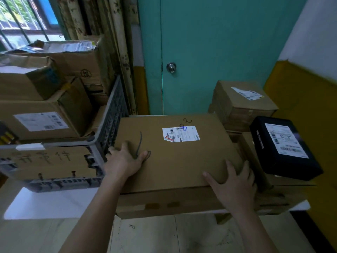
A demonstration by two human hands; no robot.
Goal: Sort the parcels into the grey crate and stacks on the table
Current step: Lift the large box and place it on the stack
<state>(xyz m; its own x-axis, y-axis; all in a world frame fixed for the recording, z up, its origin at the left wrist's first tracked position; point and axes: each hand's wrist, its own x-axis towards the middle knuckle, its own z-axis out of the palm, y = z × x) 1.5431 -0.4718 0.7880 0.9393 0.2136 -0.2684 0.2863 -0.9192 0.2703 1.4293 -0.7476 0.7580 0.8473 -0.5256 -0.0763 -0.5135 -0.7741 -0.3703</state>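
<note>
The big box (173,157) lies flat on a stack on the table (45,203), its left edge just beside the grey crate (111,114). The left hand (124,161) presses its top with spread fingers, and the right hand (231,183) lies flat over the near right corner; neither grips. The person should probably push evenly with both palms, squaring it over the lower box (164,201), clear of the black parcel (284,148)

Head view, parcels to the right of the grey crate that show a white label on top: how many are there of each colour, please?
Brown cardboard: 2, the large middle parcel and the parcel near the door.
Black: 1, the black parcel.
Total: 3.
</note>
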